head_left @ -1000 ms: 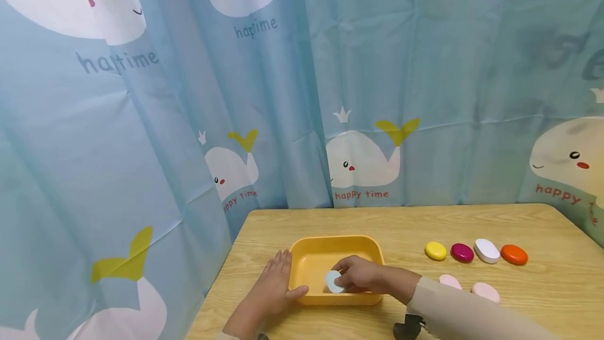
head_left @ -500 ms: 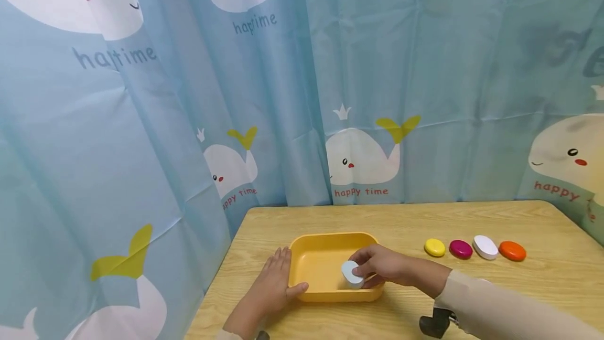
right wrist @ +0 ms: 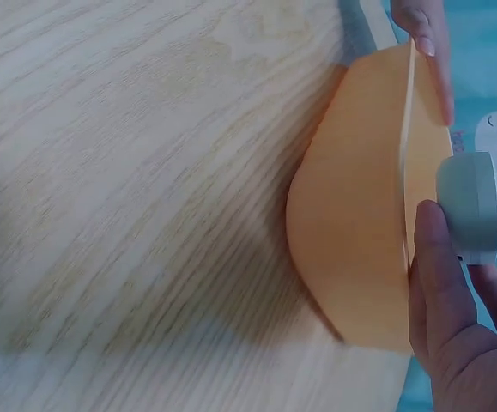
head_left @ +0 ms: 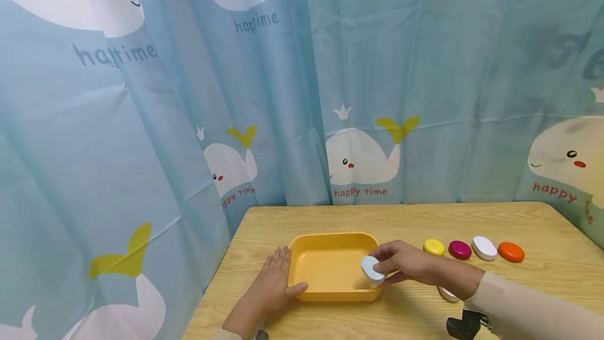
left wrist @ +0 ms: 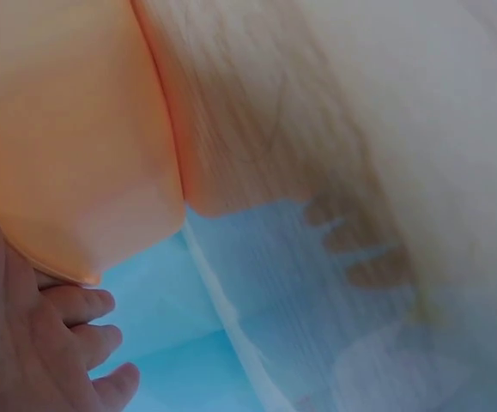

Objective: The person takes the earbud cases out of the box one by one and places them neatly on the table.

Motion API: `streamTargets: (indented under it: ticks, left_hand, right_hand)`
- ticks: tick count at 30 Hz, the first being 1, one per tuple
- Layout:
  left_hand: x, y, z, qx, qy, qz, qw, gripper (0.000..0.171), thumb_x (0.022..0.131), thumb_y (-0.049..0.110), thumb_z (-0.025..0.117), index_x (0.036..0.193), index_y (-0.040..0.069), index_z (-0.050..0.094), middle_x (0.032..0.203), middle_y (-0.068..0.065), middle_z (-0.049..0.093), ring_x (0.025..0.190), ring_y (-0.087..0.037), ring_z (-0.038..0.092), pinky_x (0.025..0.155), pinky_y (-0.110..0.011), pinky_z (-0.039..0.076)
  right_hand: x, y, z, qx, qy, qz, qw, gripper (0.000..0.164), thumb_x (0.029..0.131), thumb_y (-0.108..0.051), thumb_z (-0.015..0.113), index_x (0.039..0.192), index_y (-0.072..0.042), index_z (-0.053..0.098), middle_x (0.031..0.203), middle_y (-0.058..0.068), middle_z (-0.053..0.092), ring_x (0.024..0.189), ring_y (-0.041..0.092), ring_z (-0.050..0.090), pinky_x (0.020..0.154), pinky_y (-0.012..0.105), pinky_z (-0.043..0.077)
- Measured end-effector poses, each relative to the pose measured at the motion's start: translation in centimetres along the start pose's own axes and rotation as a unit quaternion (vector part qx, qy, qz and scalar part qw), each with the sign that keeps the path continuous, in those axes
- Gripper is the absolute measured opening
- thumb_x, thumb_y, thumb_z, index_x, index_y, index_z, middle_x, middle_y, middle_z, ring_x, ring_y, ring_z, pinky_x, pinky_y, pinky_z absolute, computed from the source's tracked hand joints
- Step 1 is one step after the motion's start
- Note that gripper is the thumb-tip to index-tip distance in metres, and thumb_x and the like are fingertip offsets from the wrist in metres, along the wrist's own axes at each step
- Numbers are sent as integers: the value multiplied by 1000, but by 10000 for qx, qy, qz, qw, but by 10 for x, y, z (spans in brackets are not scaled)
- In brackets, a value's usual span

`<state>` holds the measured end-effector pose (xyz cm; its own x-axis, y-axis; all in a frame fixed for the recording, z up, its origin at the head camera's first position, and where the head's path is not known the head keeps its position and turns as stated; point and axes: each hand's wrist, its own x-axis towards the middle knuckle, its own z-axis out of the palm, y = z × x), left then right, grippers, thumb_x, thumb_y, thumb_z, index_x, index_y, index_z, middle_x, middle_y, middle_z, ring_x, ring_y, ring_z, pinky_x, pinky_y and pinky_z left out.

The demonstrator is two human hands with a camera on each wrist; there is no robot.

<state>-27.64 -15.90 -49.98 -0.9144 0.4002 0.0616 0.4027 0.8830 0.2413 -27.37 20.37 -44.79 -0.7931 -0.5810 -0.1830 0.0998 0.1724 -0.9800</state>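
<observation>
A pale blue, rounded oval piece is pinched between the thumb and fingers of my right hand. It is tilted, at the right end of a yellow-orange tray, a little above the rim. In the right wrist view the piece shows thick sides and a flat edge line. My left hand rests against the tray's left side, fingers extended, thumb at the front corner. The left wrist view shows that hand beside the tray wall. The tray's visible inside holds nothing.
On the wooden table at right lie a yellow oval, a magenta one, a white one and an orange one. A pale piece is partly hidden by the right forearm. A whale-print curtain hangs behind.
My right hand has lifted the pale blue piece from inside the tray and carried it rightward to the tray's right end. The left hand keeps its place against the tray.
</observation>
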Motion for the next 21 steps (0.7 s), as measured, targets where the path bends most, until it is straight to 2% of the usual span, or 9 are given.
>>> streamTargets:
  ticks: [21]
  left_hand:
    - [0,0,0,-123,-19,-37,9999,104,88,74,43,153,-4,18,158,-21,19,145,-36,13,114,-55,14]
  right_hand:
    - [-37,28,-40,191,137,-47,9997,44,94,-6,61,129,17,47,109,13,61,95,25,62,85,46,54]
